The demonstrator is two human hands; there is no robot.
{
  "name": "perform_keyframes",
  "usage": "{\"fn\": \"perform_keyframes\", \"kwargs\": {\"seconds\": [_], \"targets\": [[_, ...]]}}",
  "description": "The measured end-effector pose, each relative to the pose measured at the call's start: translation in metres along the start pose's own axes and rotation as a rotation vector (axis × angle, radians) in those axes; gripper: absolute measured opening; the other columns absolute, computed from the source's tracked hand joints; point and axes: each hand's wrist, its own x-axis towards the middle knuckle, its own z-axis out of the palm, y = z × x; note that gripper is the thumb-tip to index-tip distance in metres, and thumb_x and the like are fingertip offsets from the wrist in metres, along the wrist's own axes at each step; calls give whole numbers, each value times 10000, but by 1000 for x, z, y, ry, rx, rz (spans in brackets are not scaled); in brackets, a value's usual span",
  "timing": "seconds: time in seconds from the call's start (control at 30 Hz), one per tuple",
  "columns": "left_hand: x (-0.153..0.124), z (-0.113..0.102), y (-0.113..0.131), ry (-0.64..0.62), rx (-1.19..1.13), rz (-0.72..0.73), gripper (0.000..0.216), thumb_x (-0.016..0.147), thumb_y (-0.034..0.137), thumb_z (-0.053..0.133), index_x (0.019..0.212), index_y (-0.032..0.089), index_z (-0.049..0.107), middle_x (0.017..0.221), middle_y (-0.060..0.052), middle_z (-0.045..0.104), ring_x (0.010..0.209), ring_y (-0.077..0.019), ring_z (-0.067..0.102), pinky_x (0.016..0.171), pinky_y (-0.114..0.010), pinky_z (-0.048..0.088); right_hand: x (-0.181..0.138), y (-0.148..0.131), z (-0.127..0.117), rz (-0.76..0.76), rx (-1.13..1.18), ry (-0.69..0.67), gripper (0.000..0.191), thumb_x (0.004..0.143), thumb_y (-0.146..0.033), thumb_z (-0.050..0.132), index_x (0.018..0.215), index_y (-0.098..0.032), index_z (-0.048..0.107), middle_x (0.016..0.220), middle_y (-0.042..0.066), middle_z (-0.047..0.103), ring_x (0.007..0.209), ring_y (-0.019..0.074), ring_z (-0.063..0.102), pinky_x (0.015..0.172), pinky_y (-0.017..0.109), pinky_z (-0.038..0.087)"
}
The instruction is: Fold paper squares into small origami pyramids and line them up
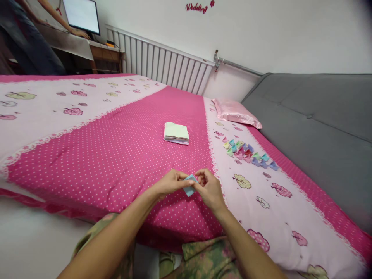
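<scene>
A small piece of light blue folded paper (189, 190) is held between my two hands, just above the near part of the bed. My left hand (171, 183) pinches its left side with thumb and fingers. On the other side my right hand (209, 188) grips the upper right edge, its fingers curled together. Beyond them lies a stack of square paper sheets (176, 131), pale green on top, flat on the pink dotted cloth. To the right, several small folded paper pieces (247, 152) in many colours sit in a cluster on the bedspread.
The bed (116, 155) has a pink and white printed cover. A pink pillow (236, 112) rests by the grey headboard (314, 124). Behind are a white radiator (162, 58) and a desk with a monitor (82, 15), where another person (31, 42) stands.
</scene>
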Motion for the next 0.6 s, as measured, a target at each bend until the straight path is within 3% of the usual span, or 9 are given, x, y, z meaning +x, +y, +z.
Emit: {"fn": "perform_keyframes", "kwargs": {"seconds": [0.2, 0.43, 0.6], "targets": [[1, 3, 0, 91, -12, -27, 283, 681, 380, 639, 682, 104, 702, 612, -65, 655, 541, -114, 533, 587, -246, 388, -2, -4, 1, -38, 27, -11, 213, 685, -363, 633, 761, -185, 545, 550, -58, 457, 485, 91, 433, 460, 201, 359], [4, 6, 3, 281, -110, 6, 317, 705, 419, 604, 697, 118, 701, 643, -71, 677, 571, -125, 569, 631, -254, 415, 1, 2, 4, 25, 122, 65, 248, 680, -390, 641, 765, -171, 563, 633, -2, 585, 537, 123, 527, 514, 234, 426], [3, 3, 3, 248, -142, 22, 317, 712, 425, 601, 714, 124, 702, 681, -66, 684, 604, -125, 580, 666, -255, 422, 1, -1, 2, 4, 200, 25, 243, 741, -392, 578, 719, -153, 615, 633, 13, 605, 581, 134, 542, 568, 247, 429]]}}
